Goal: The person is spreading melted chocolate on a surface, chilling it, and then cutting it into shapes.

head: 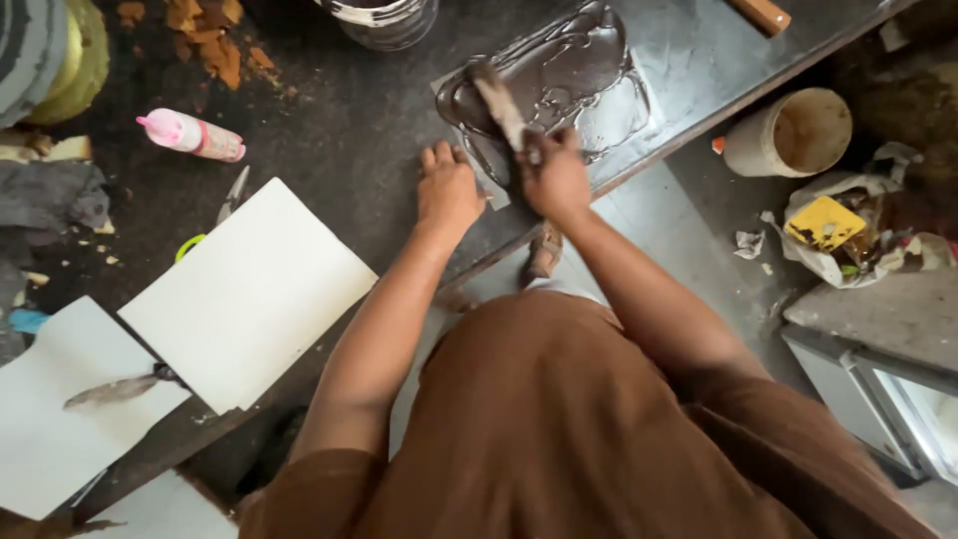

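My right hand (554,175) grips a paint-smeared brush (499,100) whose bristles rest on a sheet (609,105) coated in wet, glossy dark paint. My left hand (446,190) lies flat on the dark table (339,130), its fingers pressing the near-left corner of that sheet. Thick ridges of paint cover most of the sheet.
Two white sheets (249,289) lie at the left, one with a feather (115,389) on it. A pink bottle (190,135), scissors (225,205) and a jar (384,20) sit on the table. On the floor stand a bucket (793,130) and a trash bag (848,235).
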